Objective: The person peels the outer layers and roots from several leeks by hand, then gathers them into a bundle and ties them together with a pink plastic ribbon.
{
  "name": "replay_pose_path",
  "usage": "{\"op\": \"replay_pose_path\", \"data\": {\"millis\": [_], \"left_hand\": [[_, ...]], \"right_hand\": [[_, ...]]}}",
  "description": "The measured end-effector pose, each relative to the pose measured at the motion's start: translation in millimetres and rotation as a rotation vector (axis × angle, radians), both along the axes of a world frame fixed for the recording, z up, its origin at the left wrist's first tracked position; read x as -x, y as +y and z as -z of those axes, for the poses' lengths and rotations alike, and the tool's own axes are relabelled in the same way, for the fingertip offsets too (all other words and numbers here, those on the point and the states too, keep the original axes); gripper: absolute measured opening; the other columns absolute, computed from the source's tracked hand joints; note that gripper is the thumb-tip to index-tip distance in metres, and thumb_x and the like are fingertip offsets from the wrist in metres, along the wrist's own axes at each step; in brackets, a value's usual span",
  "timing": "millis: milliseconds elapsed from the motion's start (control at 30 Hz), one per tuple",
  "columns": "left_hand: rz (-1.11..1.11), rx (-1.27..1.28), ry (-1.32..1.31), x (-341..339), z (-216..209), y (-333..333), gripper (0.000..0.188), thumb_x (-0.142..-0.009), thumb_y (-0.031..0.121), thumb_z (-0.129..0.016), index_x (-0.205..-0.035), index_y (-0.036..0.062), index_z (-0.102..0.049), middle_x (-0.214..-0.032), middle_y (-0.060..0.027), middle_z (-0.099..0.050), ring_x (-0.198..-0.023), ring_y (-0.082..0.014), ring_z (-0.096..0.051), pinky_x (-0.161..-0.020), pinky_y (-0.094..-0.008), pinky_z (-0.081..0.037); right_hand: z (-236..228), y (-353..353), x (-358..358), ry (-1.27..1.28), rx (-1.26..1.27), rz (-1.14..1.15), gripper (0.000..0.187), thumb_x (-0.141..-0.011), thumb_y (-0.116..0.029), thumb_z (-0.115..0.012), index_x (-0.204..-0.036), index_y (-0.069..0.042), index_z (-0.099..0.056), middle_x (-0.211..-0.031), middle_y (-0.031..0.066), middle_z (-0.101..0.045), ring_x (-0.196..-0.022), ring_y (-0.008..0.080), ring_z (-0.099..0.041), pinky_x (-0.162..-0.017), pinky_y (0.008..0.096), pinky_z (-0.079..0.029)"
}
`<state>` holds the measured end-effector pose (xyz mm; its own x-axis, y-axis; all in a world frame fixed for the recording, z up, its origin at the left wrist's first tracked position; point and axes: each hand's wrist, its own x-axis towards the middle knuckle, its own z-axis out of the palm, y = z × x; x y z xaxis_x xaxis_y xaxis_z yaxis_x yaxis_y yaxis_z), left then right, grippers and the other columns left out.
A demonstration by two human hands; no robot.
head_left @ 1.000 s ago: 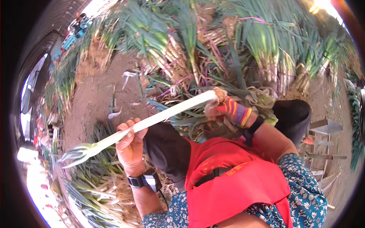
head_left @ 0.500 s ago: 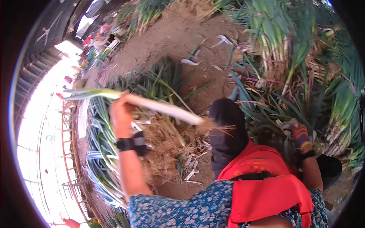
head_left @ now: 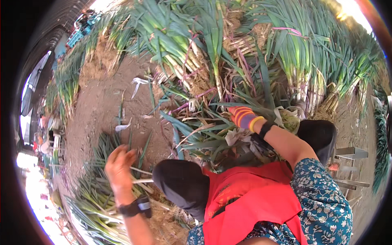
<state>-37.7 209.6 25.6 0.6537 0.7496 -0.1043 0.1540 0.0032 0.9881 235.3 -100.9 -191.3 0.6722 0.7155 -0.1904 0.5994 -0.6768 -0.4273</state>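
Note:
My left hand (head_left: 119, 168), bare with a dark band at the wrist, is raised over a pile of leeks (head_left: 92, 208). Its fingers are loosely bent and apart, with nothing in them; they are slightly blurred. Pale stalks and brown roots of that pile show beside my left knee. My right hand (head_left: 244, 117), in a striped orange, yellow and purple glove, reaches into a heap of loose leeks and trimmed leaves (head_left: 208, 136) before me. Its fingers curl in among the leaves, which hide the tips, so what they grip cannot be made out.
Tied leek bundles (head_left: 179, 49) stand beyond the heap, and more bundles (head_left: 300, 61) stand at the right. Bare soil (head_left: 102, 98) with leaf scraps lies at the left. A metal frame (head_left: 351, 153) is beside my right knee (head_left: 317, 136). My left knee (head_left: 179, 183) stands between the piles.
My left hand held a leek over the left pile; now it has let it go. The view has swung right, and my right hand is still among the loose leaves.

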Motion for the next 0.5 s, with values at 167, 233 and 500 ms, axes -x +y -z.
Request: {"op": "replay_pose_path", "data": {"millis": [167, 233, 500], "left_hand": [[0.416, 0.305, -0.096, -157, 36, -91, 0.022, -0.086, 0.009, -0.056, -0.103, -0.0052, -0.056, -0.094, -0.0129, -0.062, -0.08, -0.0234, -0.064, -0.074, -0.0328, -0.051], [0.513, 0.387, -0.045, -189, 49, -112, 0.017, -0.086, 0.005, -0.05, -0.097, -0.0047, -0.059, -0.09, -0.0124, -0.063, -0.077, -0.0205, -0.064, -0.07, -0.0308, -0.052], [0.374, 0.623, 0.231, -198, 92, -118, 0.021, -0.085, 0.007, -0.054, -0.098, -0.0092, -0.056, -0.089, -0.0155, -0.063, -0.075, -0.0209, -0.063, -0.071, -0.0315, -0.052]], "right_hand": [[73, 37, -46, 0.199, -0.692, 0.375, 0.022, -0.082, -0.015, -0.056, -0.101, -0.005, -0.061, -0.085, 0.0178, -0.062, -0.079, 0.0324, -0.059, -0.067, 0.0378, -0.047], [110, 37, -79, -0.257, -0.574, 0.204, 0.022, -0.081, -0.015, -0.057, -0.1, -0.004, -0.061, -0.092, 0.0183, -0.063, -0.084, 0.0323, -0.06, -0.072, 0.0388, -0.047], [171, 103, -138, 0.454, -0.196, 0.775, 0.067, -0.075, -0.032, -0.067, -0.126, 0.002, -0.041, -0.118, 0.0236, -0.053, -0.109, 0.0372, -0.051, -0.089, 0.0409, -0.042]]}}
